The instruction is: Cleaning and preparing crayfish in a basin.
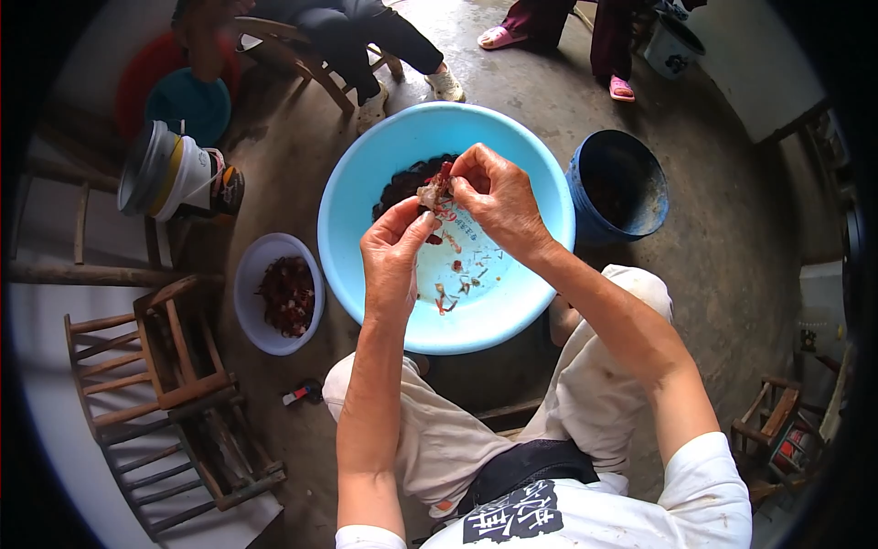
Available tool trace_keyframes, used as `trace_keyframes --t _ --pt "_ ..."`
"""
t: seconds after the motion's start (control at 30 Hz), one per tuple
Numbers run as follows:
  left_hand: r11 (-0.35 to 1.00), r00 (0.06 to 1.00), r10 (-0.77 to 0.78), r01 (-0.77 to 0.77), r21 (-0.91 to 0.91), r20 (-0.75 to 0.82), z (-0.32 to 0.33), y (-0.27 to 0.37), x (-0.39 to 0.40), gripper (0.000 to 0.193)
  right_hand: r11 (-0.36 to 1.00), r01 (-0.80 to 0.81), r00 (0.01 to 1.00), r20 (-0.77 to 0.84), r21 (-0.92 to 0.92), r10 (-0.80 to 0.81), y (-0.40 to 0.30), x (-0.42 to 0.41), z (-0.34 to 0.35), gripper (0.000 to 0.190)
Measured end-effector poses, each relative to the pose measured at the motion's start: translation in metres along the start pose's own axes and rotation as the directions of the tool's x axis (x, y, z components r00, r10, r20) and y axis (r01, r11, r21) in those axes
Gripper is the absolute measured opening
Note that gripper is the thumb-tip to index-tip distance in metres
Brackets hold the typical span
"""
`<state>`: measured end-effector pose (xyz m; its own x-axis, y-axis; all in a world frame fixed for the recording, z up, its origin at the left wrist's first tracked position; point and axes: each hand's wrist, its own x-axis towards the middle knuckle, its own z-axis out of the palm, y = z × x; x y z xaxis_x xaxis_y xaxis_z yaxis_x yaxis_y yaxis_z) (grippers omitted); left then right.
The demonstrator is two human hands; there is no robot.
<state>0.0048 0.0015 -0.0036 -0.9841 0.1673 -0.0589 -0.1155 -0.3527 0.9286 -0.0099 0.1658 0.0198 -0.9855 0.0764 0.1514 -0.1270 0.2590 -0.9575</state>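
Above a large light-blue plastic basin (343, 274), my left hand (394, 250) pinches the pale lower end of a crayfish (433, 192) between thumb and fingers. My right hand (497, 195) grips the same crayfish at its reddish upper side, so the two hands nearly meet. A dark pile of crayfish (405, 182) lies at the basin's far left, partly behind the hands. Small shell and leg scraps (446, 298) are scattered over the basin floor, near red printed marks. To the left, a small whitish bowl (245, 288) holds a heap of dark red crayfish pieces (288, 296).
A blue bucket (583, 199) stands right against the basin's side. Stacked buckets (171, 171) lie tipped at the left, with wooden chairs (164, 364) below. Two people's legs (411, 41) (562, 27) are beyond the basin. A small red-and-white object (296, 395) lies on the floor.
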Motion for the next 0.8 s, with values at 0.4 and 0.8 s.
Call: trace_keyframes --t 0.4,0.8 --pt "1.000 1.000 0.025 -0.025 -0.014 -0.015 0.003 -0.006 0.004 0.028 0.977 0.146 0.989 0.038 -0.155 -0.142 -0.002 -0.010 0.007 0.009" --pt "0.404 0.817 0.543 -0.457 0.793 0.194 0.010 0.005 0.000 0.023 0.955 0.244 0.970 0.068 -0.167 -0.235 -0.014 0.002 -0.019 0.007"
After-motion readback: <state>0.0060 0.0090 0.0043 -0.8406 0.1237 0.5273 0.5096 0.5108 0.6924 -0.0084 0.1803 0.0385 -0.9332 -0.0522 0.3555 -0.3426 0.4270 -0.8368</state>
